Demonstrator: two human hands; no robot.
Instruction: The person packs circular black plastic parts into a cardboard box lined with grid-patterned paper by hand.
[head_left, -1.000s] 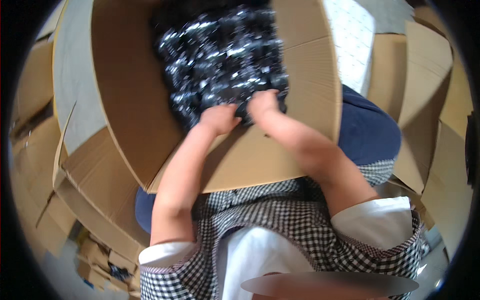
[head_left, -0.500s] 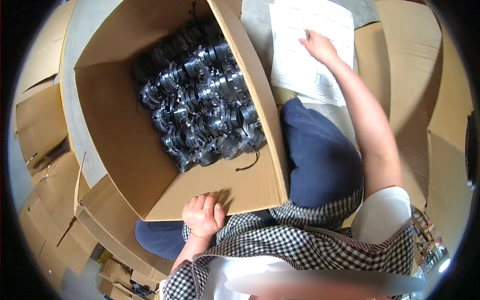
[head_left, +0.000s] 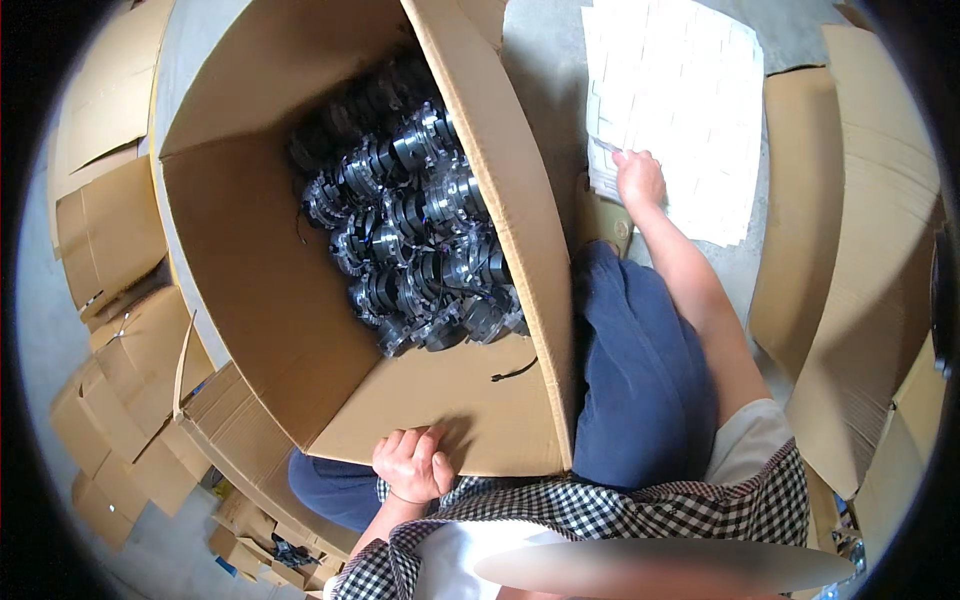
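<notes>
A large open cardboard box [head_left: 232, 290] stands in front of me, tilted toward me. Inside lie several rows of black and clear plastic round motor-like units [head_left: 410, 225] with thin cables. My left hand [head_left: 412, 465] is closed over the box's near edge. To the right of the box, a stack of white printed sheets [head_left: 690, 110] lies on the floor. My right hand [head_left: 640, 182] rests at the stack's lower left part with its fingers drawn together. A thin greyish shape shows by its fingertips; whether it is a pen or a paper edge I cannot tell.
Flattened cardboard [head_left: 870, 250] covers the right side. More cardboard sheets [head_left: 110, 220] lie at the left, beyond a yellow floor line. A loose cable end [head_left: 515, 371] rests on the box's near inner wall. My bent knee [head_left: 640, 370] is close against the box.
My right hand has come back toward me, from the upper part of the sheets to their lower left. The view has shifted slightly. My left hand stays on the box edge.
</notes>
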